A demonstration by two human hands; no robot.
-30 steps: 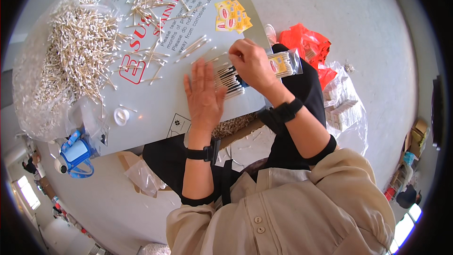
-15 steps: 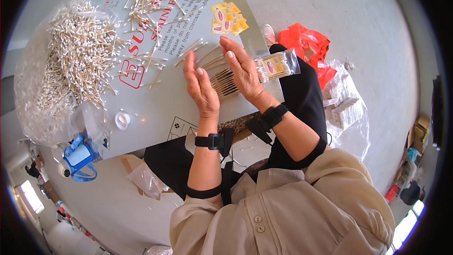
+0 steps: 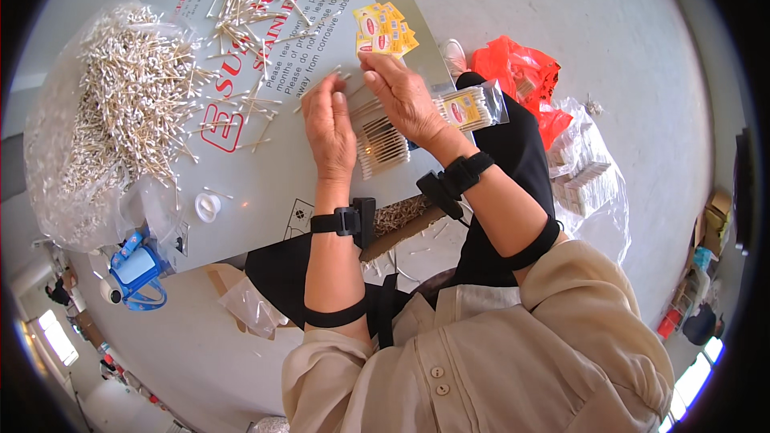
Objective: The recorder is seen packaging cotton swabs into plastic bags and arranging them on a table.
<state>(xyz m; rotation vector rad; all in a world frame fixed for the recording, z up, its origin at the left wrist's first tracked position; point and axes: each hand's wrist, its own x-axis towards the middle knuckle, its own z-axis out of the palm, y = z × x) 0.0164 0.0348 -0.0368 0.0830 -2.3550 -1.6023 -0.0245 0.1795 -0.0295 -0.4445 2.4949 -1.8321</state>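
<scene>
On the grey sheet-topped table, a row of cotton swabs lies side by side between my hands. My left hand is at the row's left, its fingers extended and slightly bent beside a few loose swabs. My right hand reaches over the row's far part, fingers stretched out and partly covering swabs there. Neither hand visibly grips anything; what lies under the palms is hidden. Just right of my right hand, a clear bag of swabs with a yellow label rests at the table edge.
A large clear bag heaped with swabs fills the table's left. Loose swabs and yellow cards lie farther back. Near the front left are a white cap and a blue-cased bottle. A red bag is at right.
My left hand has shifted left, its fingers bending a little more. My right hand has moved slightly left and away from me. More of the swab row now shows between them.
</scene>
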